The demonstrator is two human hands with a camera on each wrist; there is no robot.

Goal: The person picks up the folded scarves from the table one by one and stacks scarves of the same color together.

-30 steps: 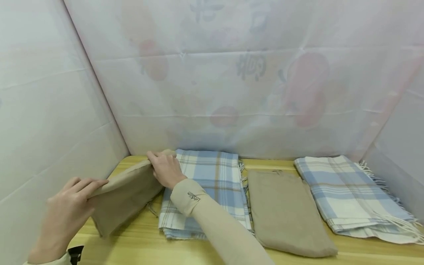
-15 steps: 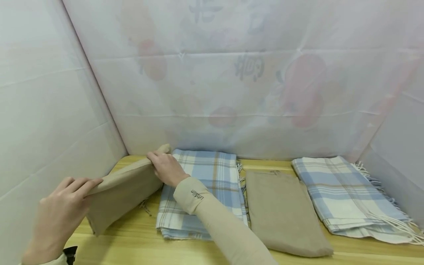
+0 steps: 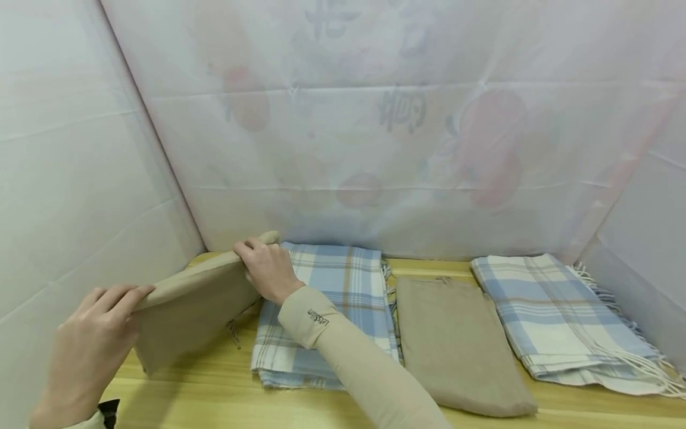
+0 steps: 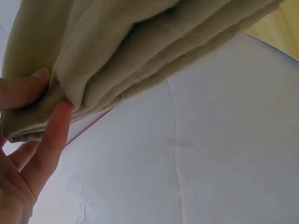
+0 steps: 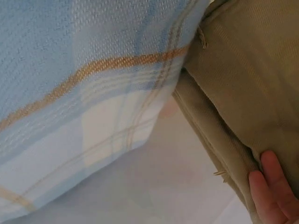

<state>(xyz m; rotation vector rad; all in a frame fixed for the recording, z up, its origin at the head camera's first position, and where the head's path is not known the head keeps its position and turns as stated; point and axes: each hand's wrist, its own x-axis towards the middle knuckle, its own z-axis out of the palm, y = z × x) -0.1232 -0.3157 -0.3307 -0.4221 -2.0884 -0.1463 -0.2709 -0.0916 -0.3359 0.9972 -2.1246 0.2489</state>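
At the table's left side, a folded tan scarf (image 3: 187, 322) is raised on edge between both hands, its lower edge hanging over the wood. My left hand (image 3: 93, 339) pinches the top fold at the near end; in the left wrist view the thumb (image 4: 28, 91) and fingers (image 4: 51, 144) grip its layered corner. Farther along the same fold, my right hand (image 3: 268, 271) grips near the far end, and two of its fingertips (image 5: 271, 172) show on the cloth in the right wrist view. A short fringe dangles below the scarf.
Beside the tan scarf lies a folded blue-and-white plaid scarf (image 3: 343, 292), partly under the right sleeve (image 3: 354, 357). Further right are another folded tan scarf (image 3: 461, 345) and a second plaid one (image 3: 557, 316). White cloth walls (image 3: 321, 149) enclose the wooden table (image 3: 214, 393).
My left hand and the near end of the raised tan scarf have shifted slightly left and up. The right hand keeps its grip near the far end. The view has shifted a little.
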